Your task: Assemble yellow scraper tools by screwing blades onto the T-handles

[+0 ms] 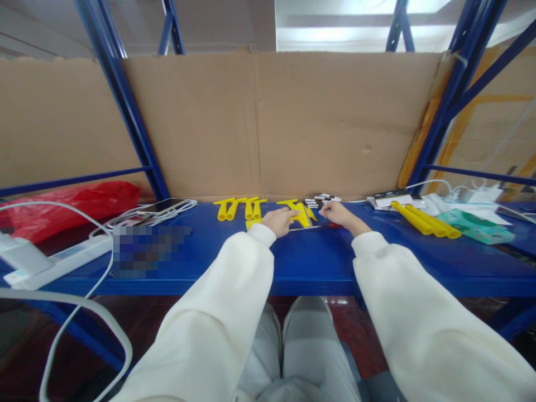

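My left hand is closed at the near left side of a yellow T-shaped piece, its fingers pressed together; what it pinches is too small to make out. To the right, my right hand is closed with the fingertips together, and anything in them is hidden. Small black-and-white pieces lie just behind the hands. A thin metallic strip shows between the hands. Left of my left hand, several yellow T-shaped pieces with tubular handles lie side by side.
Yellow tubes lie at the right beside a green packet and a black-and-white box. On the left are a red bag, a phone, a power strip and white cables. Cardboard stands behind the blue table.
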{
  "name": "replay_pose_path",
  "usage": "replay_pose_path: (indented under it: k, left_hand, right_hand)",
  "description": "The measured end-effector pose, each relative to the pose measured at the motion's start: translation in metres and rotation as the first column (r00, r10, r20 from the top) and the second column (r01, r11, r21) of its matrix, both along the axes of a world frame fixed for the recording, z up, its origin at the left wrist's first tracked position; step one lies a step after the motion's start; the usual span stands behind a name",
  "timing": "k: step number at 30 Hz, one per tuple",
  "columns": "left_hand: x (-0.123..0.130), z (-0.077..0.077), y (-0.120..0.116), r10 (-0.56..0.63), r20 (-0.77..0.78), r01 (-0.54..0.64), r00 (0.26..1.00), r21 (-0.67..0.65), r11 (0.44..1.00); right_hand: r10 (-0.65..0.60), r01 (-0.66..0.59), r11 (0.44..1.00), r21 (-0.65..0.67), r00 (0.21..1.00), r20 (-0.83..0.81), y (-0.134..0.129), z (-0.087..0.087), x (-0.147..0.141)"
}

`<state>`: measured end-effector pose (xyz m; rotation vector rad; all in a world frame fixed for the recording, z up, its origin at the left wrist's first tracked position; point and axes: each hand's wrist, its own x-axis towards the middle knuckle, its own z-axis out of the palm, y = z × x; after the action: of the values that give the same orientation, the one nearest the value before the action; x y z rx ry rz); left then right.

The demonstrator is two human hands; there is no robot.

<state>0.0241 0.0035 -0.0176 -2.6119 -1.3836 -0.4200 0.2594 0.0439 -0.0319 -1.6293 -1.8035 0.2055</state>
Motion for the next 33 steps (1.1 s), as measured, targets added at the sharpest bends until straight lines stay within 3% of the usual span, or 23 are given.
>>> replay_pose_path:
  k: [4,7,15,26,33]
  left_hand:
    - [0.010,0.000,-0.007,-0.058,-0.167,0.068,0.984,0.053,0.996]
    - [0.013,0.000,-0.009,-0.079,-0.208,0.095,0.975,0.070,0.993]
    - [0.016,0.002,-0.014,-0.114,-0.205,0.131,0.972,0.073,0.989]
    - [0.017,0.002,-0.016,-0.092,-0.171,0.105,0.981,0.064,0.992]
    - [0.018,0.002,-0.017,-0.095,-0.185,0.111,0.978,0.078,0.991]
  right_hand:
    - [0.128,-0.128,0.992,0.012,0.968,-0.216,-0.003,0.002,-0.014]
    - [0.181,-0.174,0.983,0.051,0.946,-0.268,-0.006,0.002,-0.023]
    - [0.203,-0.187,0.978,0.092,0.952,-0.228,-0.008,0.002,-0.032]
    - [0.166,-0.143,0.985,0.092,0.932,-0.323,-0.004,0.001,-0.030]
    - [0.197,-0.179,0.979,0.097,0.951,-0.240,-0.008,0.003,-0.032]
